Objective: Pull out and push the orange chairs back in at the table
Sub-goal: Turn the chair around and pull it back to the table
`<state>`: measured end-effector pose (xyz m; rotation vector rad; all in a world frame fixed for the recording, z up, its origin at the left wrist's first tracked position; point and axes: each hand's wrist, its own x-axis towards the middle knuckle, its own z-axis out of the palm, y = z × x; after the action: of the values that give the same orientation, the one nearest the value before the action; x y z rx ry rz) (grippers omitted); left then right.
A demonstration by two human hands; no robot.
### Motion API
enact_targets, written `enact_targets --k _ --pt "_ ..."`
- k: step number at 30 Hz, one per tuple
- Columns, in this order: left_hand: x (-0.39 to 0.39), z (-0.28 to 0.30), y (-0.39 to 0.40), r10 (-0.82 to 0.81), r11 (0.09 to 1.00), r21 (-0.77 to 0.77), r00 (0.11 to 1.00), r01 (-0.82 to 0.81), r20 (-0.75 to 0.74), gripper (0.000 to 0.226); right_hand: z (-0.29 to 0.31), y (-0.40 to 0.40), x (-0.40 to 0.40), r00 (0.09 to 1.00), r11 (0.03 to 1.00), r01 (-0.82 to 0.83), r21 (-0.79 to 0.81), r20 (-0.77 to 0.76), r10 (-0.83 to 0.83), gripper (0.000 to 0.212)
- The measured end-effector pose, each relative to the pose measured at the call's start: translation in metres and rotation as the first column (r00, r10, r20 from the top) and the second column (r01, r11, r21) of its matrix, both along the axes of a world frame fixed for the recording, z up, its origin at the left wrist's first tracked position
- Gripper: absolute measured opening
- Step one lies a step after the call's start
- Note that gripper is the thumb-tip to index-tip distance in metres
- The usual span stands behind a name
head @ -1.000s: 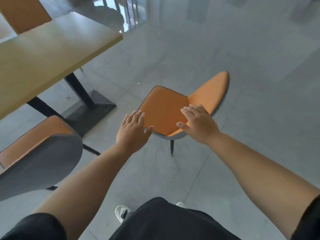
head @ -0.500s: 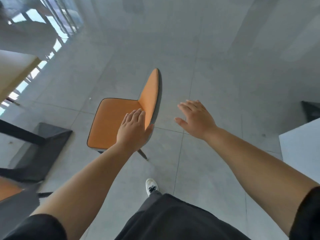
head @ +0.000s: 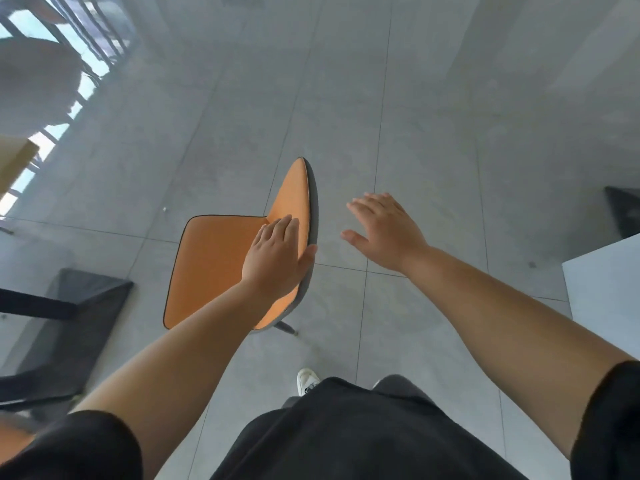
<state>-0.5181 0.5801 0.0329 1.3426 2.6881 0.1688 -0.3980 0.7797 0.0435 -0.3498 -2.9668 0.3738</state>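
An orange chair point(head: 211, 265) with a grey back shell stands on the grey tile floor, away from the table. My left hand point(head: 275, 254) is over the chair's backrest edge, fingers on the orange front and thumb on the grey rear. My right hand point(head: 384, 232) hovers in the air to the right of the chair, fingers apart, holding nothing. The wooden table point(head: 17, 161) shows only as a corner at the far left edge. A sliver of a second orange chair point(head: 14, 438) shows at the bottom left.
The table's black base plate point(head: 79, 306) and black leg point(head: 34, 308) lie left of the chair. A white surface point(head: 602, 285) and another dark base point(head: 623, 209) are at the right edge. My white shoe point(head: 306, 379) is on the tiles below the chair.
My right hand has come off the backrest and moved out to the right. The view has swung right, so the table has slid almost out of sight. My left hand stays on the backrest.
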Motion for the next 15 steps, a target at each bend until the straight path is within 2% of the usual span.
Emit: enact_targets --k 5,9,12,15 --pt "-0.018 -0.007 0.019 0.064 0.998 0.0 0.998 -0.064 0.023 0.068 -0.006 0.028 -0.033 0.995 0.995 -0.102 -0.018 0.019 0.103 0.061" --pt "-0.027 -0.016 0.036 0.184 0.983 -0.013 0.982 -0.183 0.037 0.066 -0.015 0.062 -0.073 0.964 0.965 -0.263 -0.022 0.039 0.263 0.062" --pt "-0.025 -0.026 0.047 0.349 0.937 -0.023 0.936 -0.349 0.033 0.067 -0.023 0.084 -0.111 0.888 0.89 -0.456 -0.022 0.052 0.456 0.06" --pt "-0.006 -0.029 0.063 0.551 0.835 -0.027 0.834 -0.55 0.045 0.071 -0.031 0.103 -0.147 0.762 0.765 -0.644 -0.01 0.078 0.643 0.059"
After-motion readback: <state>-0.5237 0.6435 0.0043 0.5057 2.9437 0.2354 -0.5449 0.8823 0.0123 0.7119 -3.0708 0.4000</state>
